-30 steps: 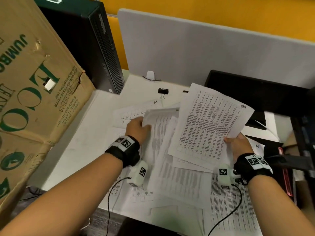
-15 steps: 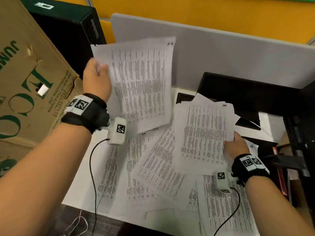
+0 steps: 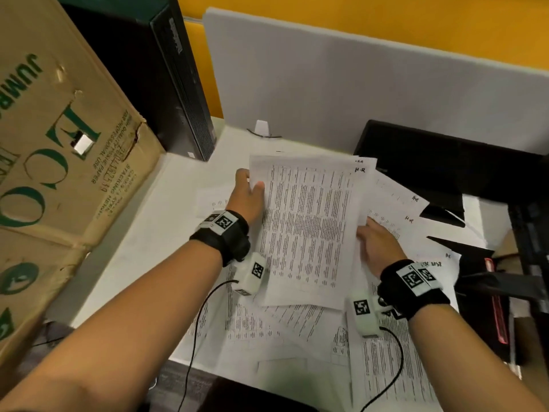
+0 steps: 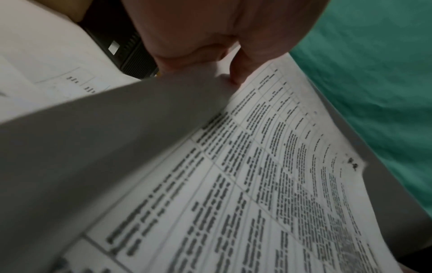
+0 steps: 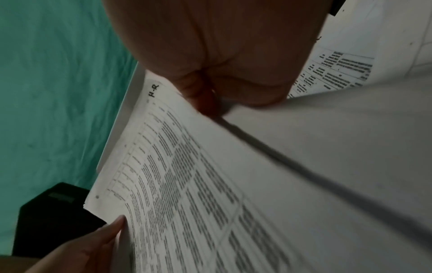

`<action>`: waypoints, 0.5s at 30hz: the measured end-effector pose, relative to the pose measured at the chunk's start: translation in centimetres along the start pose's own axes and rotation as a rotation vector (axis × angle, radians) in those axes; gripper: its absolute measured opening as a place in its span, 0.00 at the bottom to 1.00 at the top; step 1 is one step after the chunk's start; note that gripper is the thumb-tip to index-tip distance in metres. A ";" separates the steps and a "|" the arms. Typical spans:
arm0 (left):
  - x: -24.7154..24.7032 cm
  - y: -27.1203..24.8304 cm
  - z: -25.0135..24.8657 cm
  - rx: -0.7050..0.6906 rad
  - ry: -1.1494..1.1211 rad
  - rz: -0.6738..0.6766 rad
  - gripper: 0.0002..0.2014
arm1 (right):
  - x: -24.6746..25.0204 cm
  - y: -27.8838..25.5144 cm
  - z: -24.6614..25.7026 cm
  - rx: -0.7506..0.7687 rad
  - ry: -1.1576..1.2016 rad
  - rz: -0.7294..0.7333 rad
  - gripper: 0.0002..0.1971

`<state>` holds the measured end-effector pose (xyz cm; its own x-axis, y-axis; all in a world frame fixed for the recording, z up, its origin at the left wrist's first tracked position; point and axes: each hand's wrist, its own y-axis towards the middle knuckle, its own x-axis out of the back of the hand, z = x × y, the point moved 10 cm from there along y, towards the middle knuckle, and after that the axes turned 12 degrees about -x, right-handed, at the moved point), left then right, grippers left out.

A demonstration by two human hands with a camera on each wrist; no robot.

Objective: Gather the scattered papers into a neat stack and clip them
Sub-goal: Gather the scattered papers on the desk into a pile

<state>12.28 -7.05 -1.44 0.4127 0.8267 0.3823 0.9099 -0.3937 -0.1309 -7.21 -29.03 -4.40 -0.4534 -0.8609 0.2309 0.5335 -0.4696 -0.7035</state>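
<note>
Both hands hold a bundle of printed sheets [image 3: 309, 227] just above the white desk [image 3: 154, 233]. My left hand [image 3: 246, 191] pinches the bundle's upper left edge, thumb on top. My right hand [image 3: 377, 242] grips the right edge, its fingers tucked under the sheets. In the left wrist view the left hand [image 4: 224, 61] nips the top sheet [image 4: 268, 175]. In the right wrist view the right hand [image 5: 210, 83] grips the sheets marked "H-R" [image 5: 198, 175]. Several loose sheets [image 3: 267, 328] lie spread on the desk below. No clip is in view.
A large cardboard box [image 3: 59, 144] leans in at the left beside a black computer tower [image 3: 166, 78]. A grey divider panel [image 3: 356, 93] closes the back. A black monitor [image 3: 445, 162] and dark desk items [image 3: 490, 292] crowd the right.
My left hand has come down from the upper left with its raised sheet and laid it on the sheets in my right hand. Both hands now hold one bundle.
</note>
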 end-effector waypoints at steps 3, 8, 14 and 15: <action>0.1 -0.3 0.6 0.010 -0.034 -0.062 0.12 | -1.0 -0.1 -0.8 -0.014 -0.068 0.041 0.30; -0.4 -1.3 2.1 0.027 -0.044 -0.022 0.19 | -1.2 0.7 -1.1 0.053 -0.209 -0.034 0.14; 6.0 -1.6 8.7 0.241 0.260 -0.191 0.15 | 2.8 2.5 -2.6 0.004 -0.125 -0.210 0.12; 7.3 -2.1 9.7 0.296 0.317 -0.212 0.16 | 3.5 2.6 -2.8 -0.006 -0.122 -0.234 0.13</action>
<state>13.80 3.73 -7.25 0.2259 0.6952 0.6824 0.9644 -0.0604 -0.2576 -9.41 -32.77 -7.29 -0.4742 -0.7464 0.4669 0.4197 -0.6579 -0.6254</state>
